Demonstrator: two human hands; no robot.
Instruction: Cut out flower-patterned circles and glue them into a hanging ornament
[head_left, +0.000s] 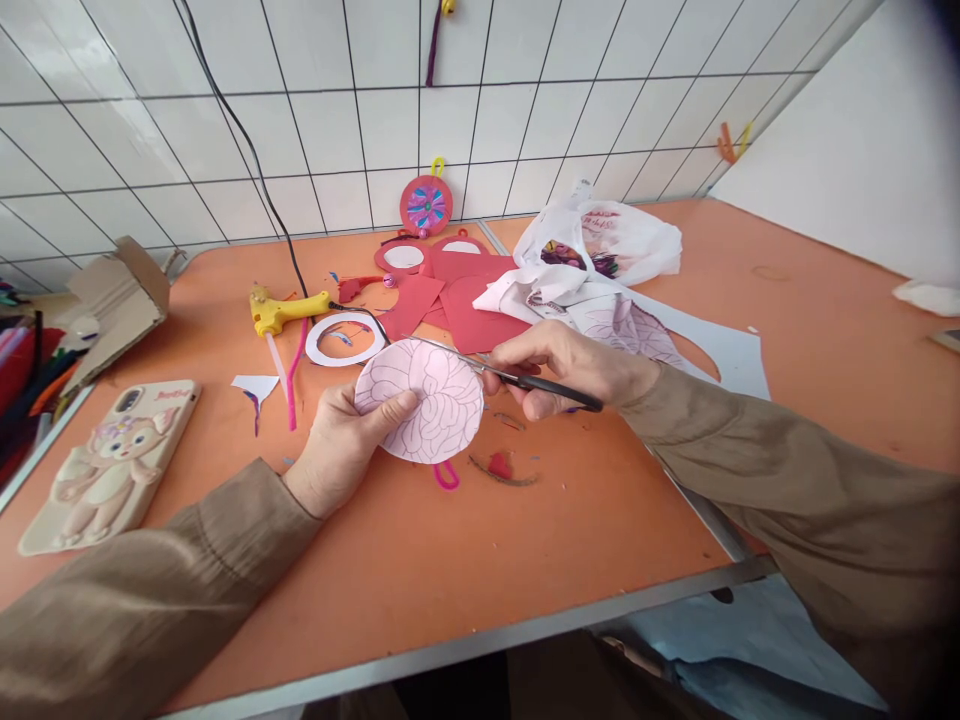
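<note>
My left hand [341,432] grips a pale pink fabric disc [444,420] by its left side, thumb lying on top. Dark curving lines cover the disc like a net. In my right hand [566,362] is a pair of scissors [553,386] with black handles. Their thin blades point left along the disc's upper right edge; whether they touch it I cannot tell. A magenta loop [447,476] shows just below the disc. Behind it lie a white paper ring [321,352] and red card pieces [480,318].
A yellow glue gun [289,310] with a black cord lies at the left, near a phone in a cartoon case [112,465]. A cardboard box [124,310] stands at the far left. White plastic bag [649,245] and crumpled patterned cloth [577,300] sit at the back right.
</note>
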